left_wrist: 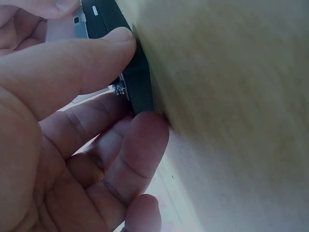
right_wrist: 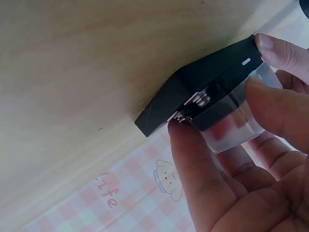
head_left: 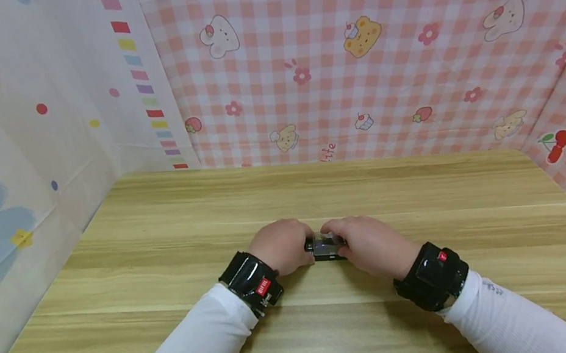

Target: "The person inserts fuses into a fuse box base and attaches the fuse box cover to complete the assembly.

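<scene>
A small black box [head_left: 327, 257] with a clear cover lies low at the middle of the tabletop, between both hands. Metal coil springs [right_wrist: 202, 100] and contacts show at its right end, and another spring [left_wrist: 117, 89] at the left. My left hand [head_left: 284, 246] pinches the left end, its thumb on the black side and fingertips at the end. The clear cover [right_wrist: 234, 129] sits along one side of the box in the right wrist view. With its thumb on that cover and index fingertip by the springs, my right hand [head_left: 374, 243] holds the right end.
The wood-grain table [head_left: 308, 333] stretches around both hands. A pink checked cloth [head_left: 357, 84] hangs at the back and right, and a white printed cloth [head_left: 61, 143] at the left. Black straps with devices [head_left: 252, 283] circle both wrists over white sleeves.
</scene>
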The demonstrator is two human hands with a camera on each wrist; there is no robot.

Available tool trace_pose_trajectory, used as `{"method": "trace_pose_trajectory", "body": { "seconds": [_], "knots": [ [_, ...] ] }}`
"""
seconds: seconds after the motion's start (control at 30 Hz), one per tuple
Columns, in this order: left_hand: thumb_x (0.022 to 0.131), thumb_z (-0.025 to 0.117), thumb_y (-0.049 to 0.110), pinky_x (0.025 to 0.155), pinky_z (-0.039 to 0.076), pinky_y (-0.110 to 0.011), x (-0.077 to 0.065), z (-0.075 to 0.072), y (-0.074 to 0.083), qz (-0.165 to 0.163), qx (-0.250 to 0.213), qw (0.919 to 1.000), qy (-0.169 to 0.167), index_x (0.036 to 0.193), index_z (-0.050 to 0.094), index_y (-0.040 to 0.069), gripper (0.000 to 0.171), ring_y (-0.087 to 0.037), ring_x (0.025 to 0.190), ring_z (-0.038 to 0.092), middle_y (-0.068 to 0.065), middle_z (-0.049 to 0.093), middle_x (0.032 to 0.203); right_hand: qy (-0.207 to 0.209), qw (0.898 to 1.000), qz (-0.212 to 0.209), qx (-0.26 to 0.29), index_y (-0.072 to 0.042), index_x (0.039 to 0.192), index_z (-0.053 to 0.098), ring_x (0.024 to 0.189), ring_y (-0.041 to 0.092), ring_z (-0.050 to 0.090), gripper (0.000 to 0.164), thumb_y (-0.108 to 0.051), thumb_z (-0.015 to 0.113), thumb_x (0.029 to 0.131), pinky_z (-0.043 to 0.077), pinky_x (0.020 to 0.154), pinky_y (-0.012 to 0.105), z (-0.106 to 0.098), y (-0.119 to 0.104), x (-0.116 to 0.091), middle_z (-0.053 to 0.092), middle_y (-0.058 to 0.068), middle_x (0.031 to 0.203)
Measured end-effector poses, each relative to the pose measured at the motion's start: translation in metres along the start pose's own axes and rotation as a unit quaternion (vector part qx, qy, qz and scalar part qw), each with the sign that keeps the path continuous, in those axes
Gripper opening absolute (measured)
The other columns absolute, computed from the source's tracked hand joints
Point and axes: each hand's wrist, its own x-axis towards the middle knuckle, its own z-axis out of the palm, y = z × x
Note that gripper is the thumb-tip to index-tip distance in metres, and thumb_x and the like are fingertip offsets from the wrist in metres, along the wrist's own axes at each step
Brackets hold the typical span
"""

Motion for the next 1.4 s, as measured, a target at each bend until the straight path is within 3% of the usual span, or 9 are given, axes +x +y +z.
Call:
{"method": "trace_pose_trajectory", "body": {
  "seconds": [0.93, 1.4],
  "knots": [
    [0.086, 0.088, 0.028, 0.07, 0.047, -0.032, 0.0006, -0.0004, 0.0003, -0.006, 0.001, 1.0, -0.004, 0.103, 0.08, 0.018, 0.021, -0.014, 0.076, 0.057, 0.006, 0.065, 0.082, -0.003, 1.0, 0.002, -0.006, -0.014, 0.125, 0.067, 0.09, 0.012, 0.064, 0.035, -0.001, 0.076, 0.093, 0.057, 0.085, 0.037, 0.0006, -0.0017, 0.0, 0.073, -0.001, 0.105],
    [0.086, 0.088, 0.029, 0.067, 0.046, -0.031, 0.002, 0.0, 0.0008, -0.01, 0.006, 0.9998, -0.012, 0.104, 0.08, 0.017, 0.023, -0.013, 0.072, 0.056, 0.006, 0.065, 0.081, -0.013, 1.0, 0.012, 0.002, -0.01, 0.127, 0.067, 0.096, 0.014, 0.067, 0.034, -0.007, 0.077, 0.095, 0.058, 0.088, 0.039, -0.0002, 0.0026, -0.0006, 0.075, 0.003, 0.111]
  ]
}}
